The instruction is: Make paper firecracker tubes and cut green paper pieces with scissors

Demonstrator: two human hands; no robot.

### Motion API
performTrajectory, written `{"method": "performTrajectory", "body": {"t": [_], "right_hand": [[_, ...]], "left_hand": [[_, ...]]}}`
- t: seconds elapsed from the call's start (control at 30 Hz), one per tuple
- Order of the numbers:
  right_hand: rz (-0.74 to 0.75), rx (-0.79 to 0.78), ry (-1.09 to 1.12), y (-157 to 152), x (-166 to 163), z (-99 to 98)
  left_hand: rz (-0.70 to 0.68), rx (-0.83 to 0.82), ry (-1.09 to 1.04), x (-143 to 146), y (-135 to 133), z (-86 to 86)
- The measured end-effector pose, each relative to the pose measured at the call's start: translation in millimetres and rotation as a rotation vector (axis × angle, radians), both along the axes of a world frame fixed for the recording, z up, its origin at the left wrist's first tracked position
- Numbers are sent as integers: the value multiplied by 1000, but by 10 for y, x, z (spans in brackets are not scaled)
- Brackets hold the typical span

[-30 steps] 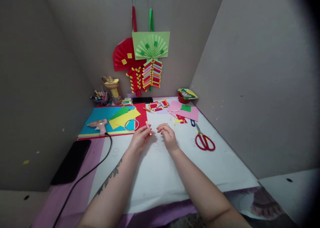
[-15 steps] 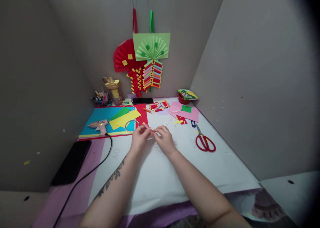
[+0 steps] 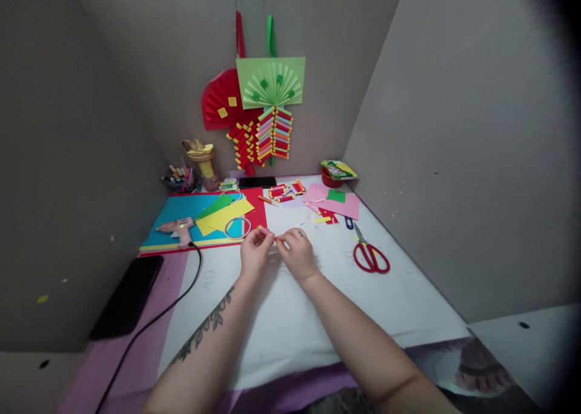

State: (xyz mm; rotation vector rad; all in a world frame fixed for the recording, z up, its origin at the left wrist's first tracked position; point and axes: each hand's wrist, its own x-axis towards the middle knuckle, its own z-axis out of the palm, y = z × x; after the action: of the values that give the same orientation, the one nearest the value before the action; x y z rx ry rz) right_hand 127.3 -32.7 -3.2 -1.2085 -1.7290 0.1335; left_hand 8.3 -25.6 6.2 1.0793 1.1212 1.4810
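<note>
On the counter a pair of red scissors lies to the right, near pink paper. To the left, a pink glue gun rests on blue paper, beside yellow paper and a tape ring. A black phone lies at the left edge. On the back wall hang a red paper fan and a green paper fan.

My desk: white top, boxed in by plain grey partition walls on left, back, right. Dim, even light; purple cloth along near edge.
</note>
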Motion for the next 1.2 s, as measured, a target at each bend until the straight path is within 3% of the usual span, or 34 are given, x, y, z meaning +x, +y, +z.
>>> {"method": "performTrajectory", "body": {"t": [0.2, 0.4, 0.5, 0.7, 0.93, 1.2], "right_hand": [[-22, 26, -32, -6, -14, 27], [44, 15, 98, 0, 8, 30], [10, -31, 175, 6, 30, 37], [48, -139, 316, 30, 1, 31], [117, -508, 630, 88, -53, -59], [120, -543, 660, 81, -59, -39]], "left_hand": [[-1, -1, -19, 9, 9, -28], [-34, -100, -336, -16, 52, -38], [-46, -123, -374, -20, 60, -19], [-27, -102, -335, 2, 56, -12], [-56, -2, -124, 37, -10, 22], [-38, 2, -55, 43, -23, 39]]}}
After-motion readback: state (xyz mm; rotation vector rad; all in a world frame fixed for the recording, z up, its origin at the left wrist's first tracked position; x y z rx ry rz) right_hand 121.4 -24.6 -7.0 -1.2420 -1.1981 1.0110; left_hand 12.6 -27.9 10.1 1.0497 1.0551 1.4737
